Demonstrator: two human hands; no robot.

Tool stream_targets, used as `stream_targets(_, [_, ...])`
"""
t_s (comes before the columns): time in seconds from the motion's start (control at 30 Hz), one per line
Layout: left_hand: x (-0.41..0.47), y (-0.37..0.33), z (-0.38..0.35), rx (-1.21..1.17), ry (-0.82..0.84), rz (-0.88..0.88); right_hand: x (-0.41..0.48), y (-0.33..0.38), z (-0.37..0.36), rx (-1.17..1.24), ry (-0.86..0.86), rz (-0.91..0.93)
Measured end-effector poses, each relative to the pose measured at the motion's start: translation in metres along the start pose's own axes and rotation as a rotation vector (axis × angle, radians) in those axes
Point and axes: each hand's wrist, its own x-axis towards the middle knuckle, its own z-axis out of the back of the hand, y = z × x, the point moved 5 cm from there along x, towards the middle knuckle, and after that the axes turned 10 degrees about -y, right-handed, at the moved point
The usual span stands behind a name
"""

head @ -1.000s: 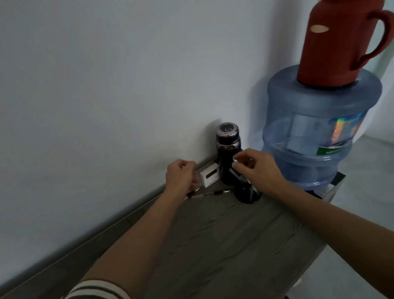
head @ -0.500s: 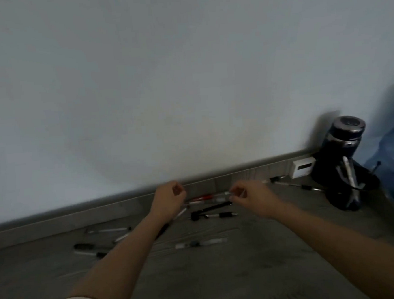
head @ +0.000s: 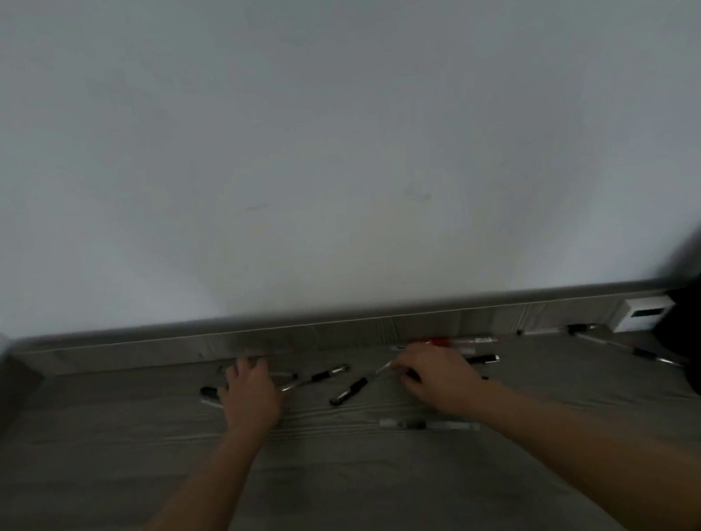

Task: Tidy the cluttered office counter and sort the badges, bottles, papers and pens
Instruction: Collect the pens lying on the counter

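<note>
Now to gather the loose pens without scattering them

Both hands are down among the pens on the grey counter [head: 356, 493]. The left hand [head: 250, 396] lies with its fingers stretched forward over a small cluster of pens [head: 208, 393], and it grips nothing that shows. The right hand [head: 435, 377] is curled, with thumb and forefinger seemingly pinching the pale end of a black-grip pen [head: 349, 389] that slants away toward the left hand. A red pen [head: 449, 342] lies tight against the back upstand [head: 345, 334], just beyond the right knuckles. A clear pen [head: 430, 424] rests nearer the body, beside the right wrist.

Judging from this, the step is collecting pens into one bunch. It likely goes best if the left fingers rake their cluster sideways toward the right, so the barrels line up parallel before any grip closes. Round pens roll easily on a smooth top, so slow sweeps suit better than quick grabs. The red one probably needs dragging clear of the upstand first, and more pens [head: 632, 351] wait further right near a white box [head: 642, 314]
</note>
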Motion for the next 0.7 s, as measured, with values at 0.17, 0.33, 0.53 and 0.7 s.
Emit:
stream_targets(0.17, [0.001, 0.055, -0.01, -0.155, 0.02, 0.28, 0.027, 0.03, -0.031, -0.077, 0.133, 0.091])
stream_targets(0.33, [0.007, 0.065, -0.011, -0.342, -0.013, 0.348, 0.047, 0.037, -0.041, -0.157, 0.161, 0.129])
stream_targets(0.53, [0.004, 0.069, -0.011, -0.473, -0.021, 0.382, 0.065, 0.064, -0.037, -0.084, 0.14, 0.254])
stream_targets(0.7, [0.011, 0.079, -0.016, -0.659, 0.063, 0.44, 0.078, 0.086, -0.049, -0.035, 0.181, 0.254])
